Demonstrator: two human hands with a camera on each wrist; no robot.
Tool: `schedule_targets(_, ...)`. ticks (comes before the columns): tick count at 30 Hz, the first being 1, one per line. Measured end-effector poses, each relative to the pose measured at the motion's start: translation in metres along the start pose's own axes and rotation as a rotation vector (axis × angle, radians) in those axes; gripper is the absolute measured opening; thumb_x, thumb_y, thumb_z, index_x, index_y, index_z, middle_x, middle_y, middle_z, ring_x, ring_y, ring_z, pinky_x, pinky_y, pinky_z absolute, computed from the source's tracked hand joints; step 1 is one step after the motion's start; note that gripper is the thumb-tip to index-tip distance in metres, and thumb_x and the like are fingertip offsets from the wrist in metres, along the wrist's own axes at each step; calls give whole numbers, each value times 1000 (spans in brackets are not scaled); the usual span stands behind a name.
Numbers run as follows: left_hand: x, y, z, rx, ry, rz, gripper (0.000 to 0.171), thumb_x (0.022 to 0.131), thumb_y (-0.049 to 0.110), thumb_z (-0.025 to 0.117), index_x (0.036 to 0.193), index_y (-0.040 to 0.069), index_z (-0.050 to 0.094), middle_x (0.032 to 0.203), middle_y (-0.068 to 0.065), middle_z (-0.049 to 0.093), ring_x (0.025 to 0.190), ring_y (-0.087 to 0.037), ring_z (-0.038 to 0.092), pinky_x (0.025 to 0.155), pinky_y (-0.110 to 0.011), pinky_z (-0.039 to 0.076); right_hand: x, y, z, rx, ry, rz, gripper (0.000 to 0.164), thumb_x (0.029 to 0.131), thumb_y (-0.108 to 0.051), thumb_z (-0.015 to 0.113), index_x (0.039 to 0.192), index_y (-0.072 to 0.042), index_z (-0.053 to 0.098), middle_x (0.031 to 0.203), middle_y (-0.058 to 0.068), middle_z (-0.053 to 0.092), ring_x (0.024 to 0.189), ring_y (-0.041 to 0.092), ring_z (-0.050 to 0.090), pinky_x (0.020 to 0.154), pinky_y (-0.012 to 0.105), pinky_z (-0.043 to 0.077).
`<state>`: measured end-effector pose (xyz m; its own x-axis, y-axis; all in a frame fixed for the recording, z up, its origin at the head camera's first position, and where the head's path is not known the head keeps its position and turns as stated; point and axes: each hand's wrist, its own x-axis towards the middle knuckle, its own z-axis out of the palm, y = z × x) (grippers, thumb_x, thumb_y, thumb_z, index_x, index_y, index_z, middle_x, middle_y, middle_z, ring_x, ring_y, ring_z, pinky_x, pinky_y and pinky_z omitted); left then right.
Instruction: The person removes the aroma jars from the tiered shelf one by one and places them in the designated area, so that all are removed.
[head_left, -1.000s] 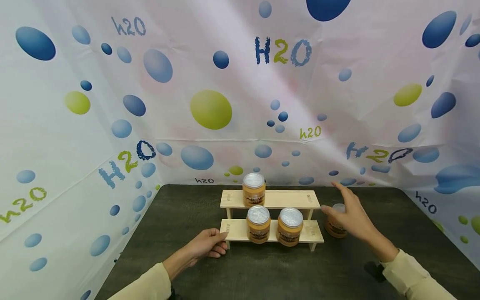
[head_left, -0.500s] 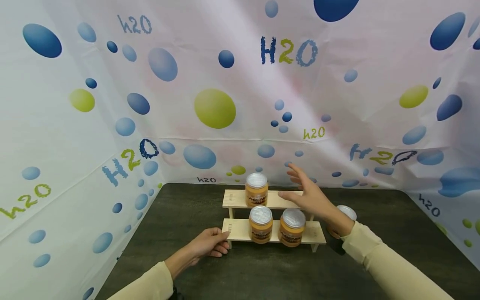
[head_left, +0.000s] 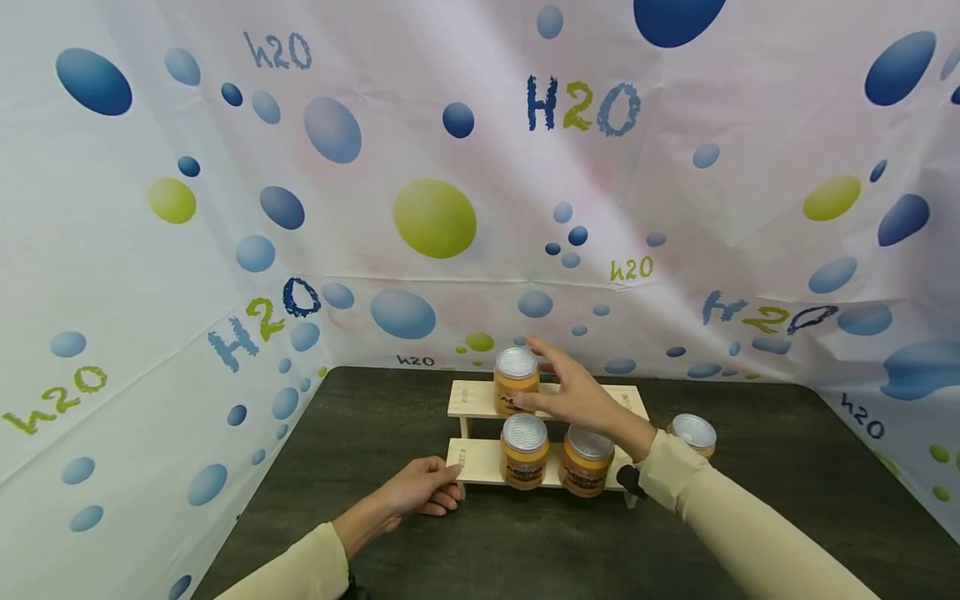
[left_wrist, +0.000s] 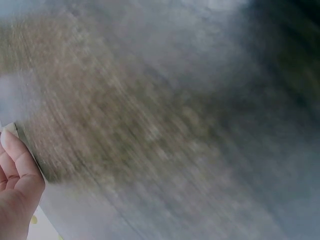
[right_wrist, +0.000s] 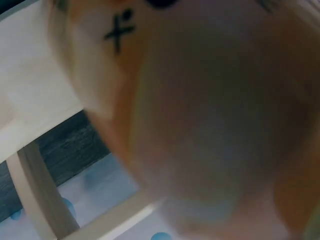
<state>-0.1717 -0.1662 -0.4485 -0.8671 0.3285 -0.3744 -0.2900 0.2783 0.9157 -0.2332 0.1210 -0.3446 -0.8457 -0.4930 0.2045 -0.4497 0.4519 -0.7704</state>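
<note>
A two-tier stand of pale wood [head_left: 478,458] is on the dark table. My left hand [head_left: 420,486] pinches the left end of its lower board; in the left wrist view, fingers [left_wrist: 22,162] show at the board's edge. On the upper tier, towards the left, is an orange jar [head_left: 504,395] with a silver lid. My right hand [head_left: 573,396] reaches around that jar from the right, thumb across its front and forefinger beyond the lid, fingers fairly straight. The right wrist view is mostly filled by a blurred orange surface [right_wrist: 117,107] with black print.
Two matching jars, one left of centre [head_left: 524,454] and one right of it [head_left: 587,462], stand on the lower tier. Another jar [head_left: 694,433] is on the table right of the stand, partly behind my right sleeve. White printed sheeting [head_left: 480,150] hangs behind the table.
My right hand has swept left from above the jar on the table to the jar on the upper tier. The left hand keeps its hold on the stand. The head view has shifted slightly.
</note>
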Motion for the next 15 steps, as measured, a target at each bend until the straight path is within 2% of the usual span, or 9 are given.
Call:
schedule_targets(5, 0, 1, 0, -3, -13, 6, 34, 104, 40, 54, 97, 7, 59, 87, 0, 67, 72, -7, 65, 67, -24, 57, 4, 5, 8, 16, -21, -53, 86, 89, -25, 78, 158, -16, 28, 151, 16, 41, 132, 38, 50, 104, 61, 44)
schedule_targets(15, -2, 4, -1, -3, -15, 4, 33, 104, 39, 55, 95, 8, 59, 86, 0, 67, 71, -6, 66, 66, -23, 57, 3, 4, 11, -8, 8, -83, 81, 90, -25, 78, 156, -14, 33, 147, 17, 46, 125, 36, 55, 97, 57, 49)
